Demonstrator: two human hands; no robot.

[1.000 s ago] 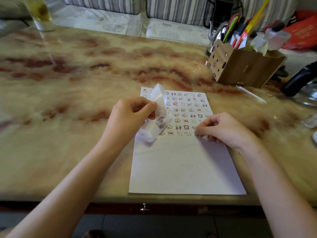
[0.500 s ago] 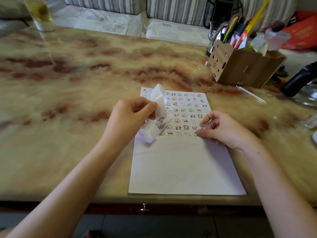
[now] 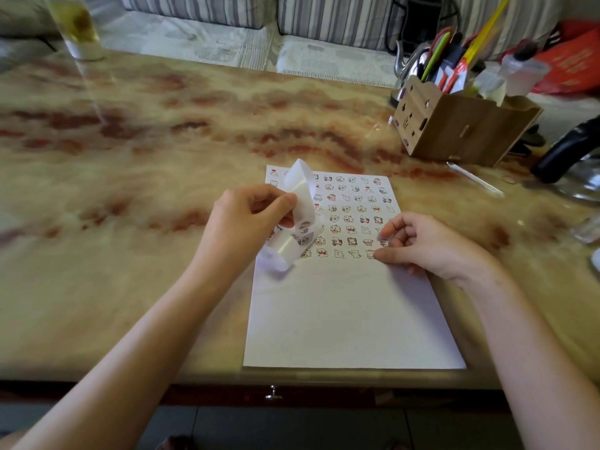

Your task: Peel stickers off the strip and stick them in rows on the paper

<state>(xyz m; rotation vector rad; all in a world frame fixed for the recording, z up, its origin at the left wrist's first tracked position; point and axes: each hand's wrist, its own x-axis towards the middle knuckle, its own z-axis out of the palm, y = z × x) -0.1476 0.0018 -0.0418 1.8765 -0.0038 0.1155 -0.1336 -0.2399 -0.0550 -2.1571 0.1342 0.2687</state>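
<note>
- Way off to the left of both hands, a glass (image 3: 76, 27) sits at the table's (image 3: 130, 190) far edge. Its top is cut off, so no idea how full it is.
- Left hand (image 3: 246, 222) has thumb and fingertips pinched tight on the strip (image 3: 300, 203) and is holding it up off the sheet. My guess is that's so the loose ends don't drag over stickers already down.
- The strip loops above the pinch and curls under it. A few stickers show on the lower curl, but how many are left is hidden inside the loop.
- Under and right of that grip is the paper (image 3: 350, 313), with the sticker rows (image 3: 350, 219) filling its far part. The near half is blank, so I'd say there's plenty still to do. The left ends of the rows are hidden by the hand and strip.
- Right hand (image 3: 431, 245) rests at the right end of the nearest row, thumb tip down on the sheet, probably pressing, other fingers curled. I can't tell if it's pinching a sticker, it's too small.
- Beyond the right hand there's a wooden organizer box (image 3: 464, 125) with a blurry jumble inside.
</note>
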